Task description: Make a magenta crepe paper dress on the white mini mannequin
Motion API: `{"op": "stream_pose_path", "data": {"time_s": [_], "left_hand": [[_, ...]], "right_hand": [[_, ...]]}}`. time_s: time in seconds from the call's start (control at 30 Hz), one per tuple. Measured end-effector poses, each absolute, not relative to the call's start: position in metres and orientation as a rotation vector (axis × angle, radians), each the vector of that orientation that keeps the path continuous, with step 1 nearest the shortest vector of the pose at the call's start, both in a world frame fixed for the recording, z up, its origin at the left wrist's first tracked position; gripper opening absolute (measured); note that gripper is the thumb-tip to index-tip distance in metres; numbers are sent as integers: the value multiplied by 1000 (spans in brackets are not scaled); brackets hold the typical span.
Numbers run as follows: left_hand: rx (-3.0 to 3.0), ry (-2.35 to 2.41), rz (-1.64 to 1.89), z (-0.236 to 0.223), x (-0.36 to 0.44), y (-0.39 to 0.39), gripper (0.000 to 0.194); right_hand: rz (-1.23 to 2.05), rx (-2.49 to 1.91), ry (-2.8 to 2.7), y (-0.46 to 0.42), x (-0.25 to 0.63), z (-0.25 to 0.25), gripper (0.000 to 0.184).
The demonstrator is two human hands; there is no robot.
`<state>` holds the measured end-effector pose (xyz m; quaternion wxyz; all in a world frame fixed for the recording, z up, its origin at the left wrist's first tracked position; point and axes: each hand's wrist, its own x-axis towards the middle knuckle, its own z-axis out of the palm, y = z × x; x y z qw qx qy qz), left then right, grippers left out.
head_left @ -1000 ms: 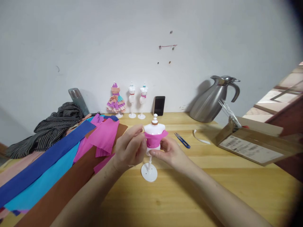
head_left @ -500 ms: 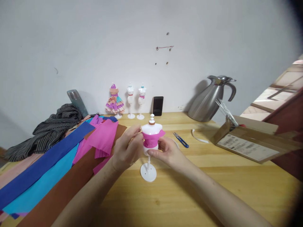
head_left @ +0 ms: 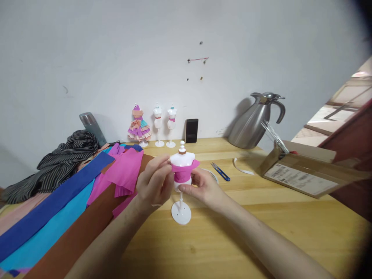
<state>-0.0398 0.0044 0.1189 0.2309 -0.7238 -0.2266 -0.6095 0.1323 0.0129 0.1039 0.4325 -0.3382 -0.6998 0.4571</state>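
Observation:
A small white dress-form mannequin [head_left: 182, 158] stands upright on its round base [head_left: 181, 217], with a brown band at its neck. Around its chest and waist wraps a pink crepe-like strip [head_left: 182, 176], whose upper edge flares out at both sides. My left hand [head_left: 155, 182] pinches the strip's edge at the mannequin's left side; the fingertips are partly hidden. From the right, my right hand [head_left: 206, 188] grips the mannequin's waist, thumb in front and fingers behind. Blue thread snips [head_left: 221, 171] lie beyond that hand.
Coloured strips [head_left: 58, 197] and a striped cloth [head_left: 66, 155] cover the left side. Along the wall stand a dressed mannequin [head_left: 139, 126], two white mannequins, a phone [head_left: 192, 131] and a flask [head_left: 93, 128]. A steel jug [head_left: 252, 124] and cardboard box [head_left: 305, 174] are on the right.
The view has shifted slightly, moving the scene a little left. My left fingers have shifted slightly at the strip's edge. My right hand keeps its hold on the mannequin.

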Motion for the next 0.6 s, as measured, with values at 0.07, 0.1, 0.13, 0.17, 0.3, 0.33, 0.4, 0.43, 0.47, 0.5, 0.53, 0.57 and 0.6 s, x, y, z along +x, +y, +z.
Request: {"op": "stream_pose_path", "data": {"time_s": [0.07,0.1,0.13,0.17,0.3,0.33,0.4,0.43,0.47,0.5,0.53,0.57,0.6], "left_hand": [[-2042,-695,-1740,118,-39,4,29],[-2080,-765,-1795,117,-39,5,29],[-2113,-863,-1864,115,-38,5,30],[-2134,-985,-1938,113,-37,6,29],[-2252,-1521,-2109,105,-33,14,16],[-2331,-1606,-2118,104,-34,17,13],[-2519,-1703,-2139,103,-35,23,14],[-2615,-1736,-2146,103,-36,26,16],[-2712,-1767,-2143,103,-36,28,17],[-2813,-1796,-2129,103,-37,30,18],[-2909,-1816,-2109,103,-37,32,19],[-2986,-1828,-2095,103,-37,32,20],[-3033,-1836,-2094,103,-37,33,23]], "right_hand": [[1148,-846,-1721,14,132,102,26],[1150,-845,-1705,15,131,101,27],[1148,-843,-1687,16,131,100,27],[1145,-840,-1668,17,130,98,27],[1084,-841,-1651,24,130,91,26],[1054,-853,-1666,25,131,90,26],[983,-884,-1693,28,133,87,26],[953,-900,-1702,29,135,86,26],[922,-914,-1706,30,136,85,26],[891,-931,-1707,31,137,85,26],[861,-947,-1707,31,138,85,25],[835,-962,-1706,32,138,85,24],[817,-975,-1703,32,138,85,24]]}}
